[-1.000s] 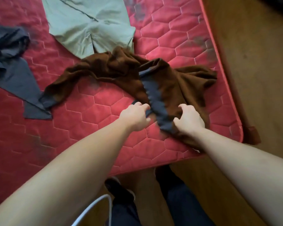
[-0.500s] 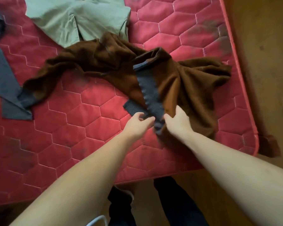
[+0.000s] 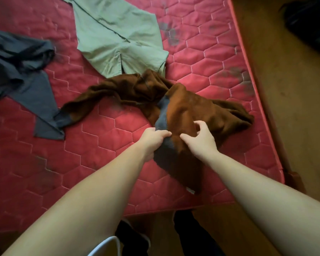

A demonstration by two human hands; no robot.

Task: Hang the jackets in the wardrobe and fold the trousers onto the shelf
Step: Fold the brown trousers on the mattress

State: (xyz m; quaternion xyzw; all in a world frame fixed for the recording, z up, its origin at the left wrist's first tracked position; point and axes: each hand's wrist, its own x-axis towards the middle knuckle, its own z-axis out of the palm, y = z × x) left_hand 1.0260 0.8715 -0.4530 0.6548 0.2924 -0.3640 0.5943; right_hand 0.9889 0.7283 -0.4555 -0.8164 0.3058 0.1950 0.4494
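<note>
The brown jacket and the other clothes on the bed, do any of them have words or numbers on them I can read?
No words, numbers or signs can be read anywhere.
Brown jacket, held by the left hand and right hand: a small pale tab shows at its lower edge, too small to read.
Green garment: no text.
Grey garment: no text.
Red mattress: only stitched hexagons.

The green garment and grey garment run off the frame edges
</note>
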